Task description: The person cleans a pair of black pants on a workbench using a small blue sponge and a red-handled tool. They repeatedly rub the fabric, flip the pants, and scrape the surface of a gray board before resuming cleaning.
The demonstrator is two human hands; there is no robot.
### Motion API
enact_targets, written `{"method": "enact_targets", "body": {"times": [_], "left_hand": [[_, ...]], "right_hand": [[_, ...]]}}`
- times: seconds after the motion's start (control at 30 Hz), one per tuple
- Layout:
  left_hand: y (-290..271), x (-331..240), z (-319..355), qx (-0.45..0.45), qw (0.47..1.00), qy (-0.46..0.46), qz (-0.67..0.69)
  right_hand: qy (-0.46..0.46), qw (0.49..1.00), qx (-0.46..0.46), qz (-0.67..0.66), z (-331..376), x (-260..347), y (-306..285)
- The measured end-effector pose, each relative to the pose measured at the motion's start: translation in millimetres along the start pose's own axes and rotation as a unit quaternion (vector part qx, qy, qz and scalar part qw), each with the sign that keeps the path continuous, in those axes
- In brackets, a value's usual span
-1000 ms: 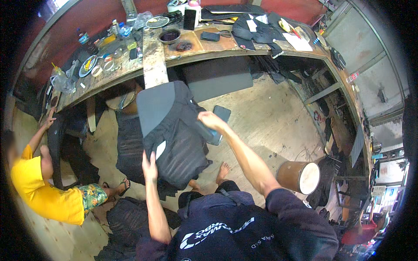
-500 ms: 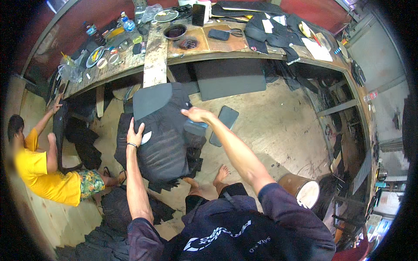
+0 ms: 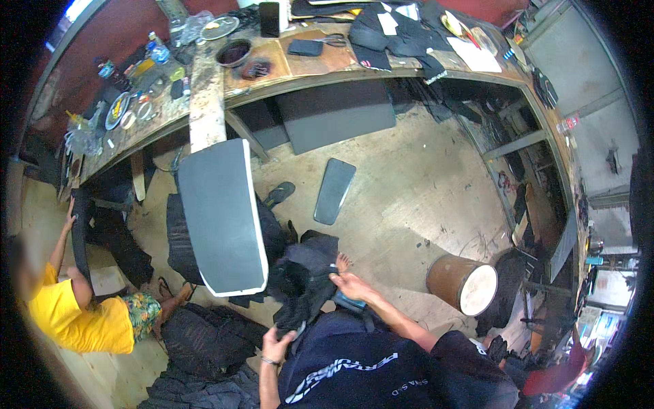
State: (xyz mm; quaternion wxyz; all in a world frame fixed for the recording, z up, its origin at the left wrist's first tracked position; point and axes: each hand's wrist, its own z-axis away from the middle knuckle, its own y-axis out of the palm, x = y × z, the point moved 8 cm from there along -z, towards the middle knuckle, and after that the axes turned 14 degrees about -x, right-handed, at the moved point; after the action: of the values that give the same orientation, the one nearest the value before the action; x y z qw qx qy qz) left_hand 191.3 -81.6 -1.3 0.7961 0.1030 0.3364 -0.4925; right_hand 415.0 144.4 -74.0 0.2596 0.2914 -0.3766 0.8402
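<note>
A bundle of black cloth (image 3: 303,273), its kind not clear, hangs between my hands in front of my lap. My left hand (image 3: 276,346) closes on its lower near corner. On the cloth's right edge, my right hand (image 3: 354,288) is closed too; a bluish, flat-looking object (image 3: 349,301) shows just under that hand, partly hidden. To the left of the cloth stands a bare grey board (image 3: 221,218) with a white edge, joined at its far end to a light plank (image 3: 207,109) reaching from the workbench.
A dark flat slab (image 3: 334,191) and a sandal (image 3: 279,193) lie on the floor. A brown drum (image 3: 449,281) stands at right. Black cloth heaps (image 3: 211,341) lie at lower left, near a co-worker in yellow (image 3: 88,307). The cluttered workbench (image 3: 300,78) curves along the far side.
The black cloth has come off the board, baring its grey face. Both my hands have moved back toward my body with the cloth. My view has shifted slightly right.
</note>
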Motion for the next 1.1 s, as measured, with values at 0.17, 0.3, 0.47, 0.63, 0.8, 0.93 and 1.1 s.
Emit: {"method": "enact_targets", "body": {"times": [0.17,0.3,0.47,0.63,0.8,0.93,1.1], "left_hand": [[121.4,-64.5,-61.6,0.084,0.937,0.281,-0.191],[211.6,-60.1,-72.8,0.19,0.897,0.299,-0.265],[285.4,-30.2,-53.6,0.364,0.831,0.236,-0.349],[334.1,-70.7,-91.2,0.399,0.797,0.299,-0.342],[402.0,-118.2,-219.1,0.317,0.839,0.309,-0.317],[456.2,-166.1,-383.4,0.149,0.848,0.472,-0.189],[452.2,-63.3,-646.0,0.007,0.914,0.266,-0.307]], "right_hand": [[0.168,0.977,-0.118,-0.049,28.9,-121.5,-93.7],[0.284,0.936,-0.16,-0.133,94.7,-200.7,-129.3],[0.381,0.854,-0.276,-0.224,175.5,-248.3,-142.6],[0.37,0.845,-0.312,-0.225,166.7,-240.1,-179.9],[0.298,0.855,-0.398,-0.147,-2.3,-222.9,-244.5],[0.238,0.849,-0.419,-0.216,-162.9,-216.1,-232.4],[0.292,0.852,-0.353,-0.253,-203.8,-266.8,-97.8]]}}
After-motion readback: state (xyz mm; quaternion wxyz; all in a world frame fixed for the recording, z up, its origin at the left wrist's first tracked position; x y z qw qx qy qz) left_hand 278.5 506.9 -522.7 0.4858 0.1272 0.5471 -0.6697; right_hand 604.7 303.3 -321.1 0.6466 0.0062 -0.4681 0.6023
